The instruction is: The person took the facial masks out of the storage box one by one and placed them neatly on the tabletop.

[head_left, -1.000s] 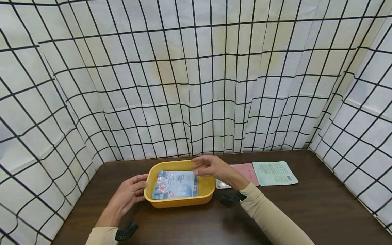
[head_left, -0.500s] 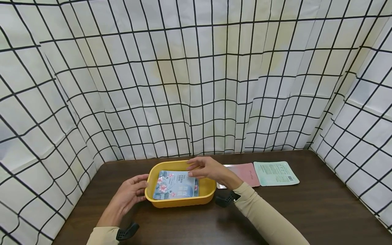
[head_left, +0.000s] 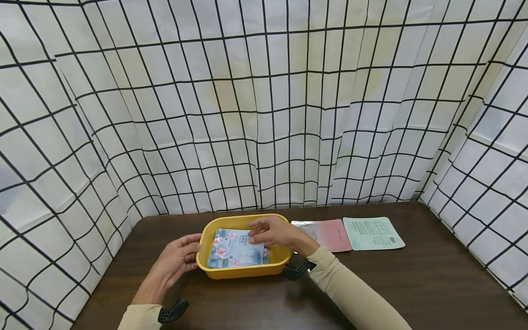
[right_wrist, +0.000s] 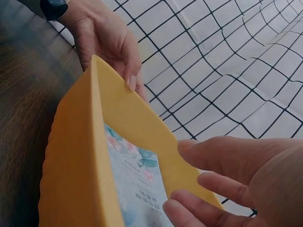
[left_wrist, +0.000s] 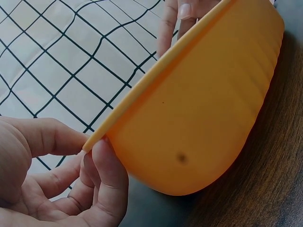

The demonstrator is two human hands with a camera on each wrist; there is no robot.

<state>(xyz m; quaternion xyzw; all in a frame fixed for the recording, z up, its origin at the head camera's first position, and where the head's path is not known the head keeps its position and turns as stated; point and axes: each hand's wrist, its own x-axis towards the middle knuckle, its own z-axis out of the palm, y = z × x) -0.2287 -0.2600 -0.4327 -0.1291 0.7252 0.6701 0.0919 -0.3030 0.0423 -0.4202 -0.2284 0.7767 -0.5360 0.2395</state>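
A yellow plastic basket (head_left: 244, 273) stands on the table. My left hand (head_left: 178, 257) pinches its left rim between thumb and fingers, as the left wrist view shows. Inside lies a flat light-blue packet (head_left: 233, 250) with pink flowers and dark lettering; the edge of a second similar packet (head_left: 266, 257) shows under its right side. My right hand (head_left: 277, 233) hangs over the right part of the basket, fingers loosely bent and holding nothing. In the right wrist view its fingertips (right_wrist: 177, 213) overlap the blue packet's printed face (right_wrist: 142, 189).
To the right of the basket lie a pink and silver packet (head_left: 330, 233) and a pale green packet (head_left: 373, 233), side by side on the dark wooden table (head_left: 412, 284). White walls with a black grid (head_left: 272, 114) enclose the table's back and sides.
My right hand has moved left and slightly down over the blue packet, uncovering more of the pink packet. My left hand stays at the basket's rim.
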